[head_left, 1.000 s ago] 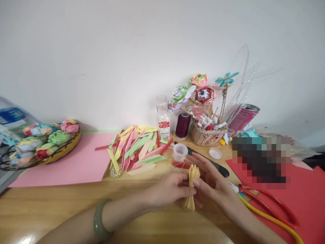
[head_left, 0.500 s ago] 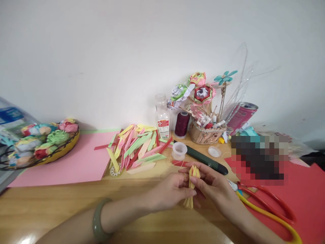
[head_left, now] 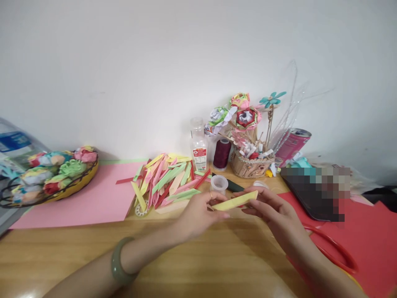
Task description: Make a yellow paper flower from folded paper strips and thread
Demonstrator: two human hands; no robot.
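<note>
Just now I see the yellow paper (head_left: 236,201) turned from upright to crosswise above the tabletop (head_left: 173,265), so its long side, rather than its fanned end, faces me for handling. My left hand (head_left: 200,212) pinches one end between its fingers, and my right hand (head_left: 277,210) grips the other. Just beyond stands the cup (head_left: 219,186), with the strips (head_left: 169,178) to its left. My right hand partly hides the dark tool (head_left: 234,186); that forearm partly covers the red handle (head_left: 352,265), crowding that side.
</note>
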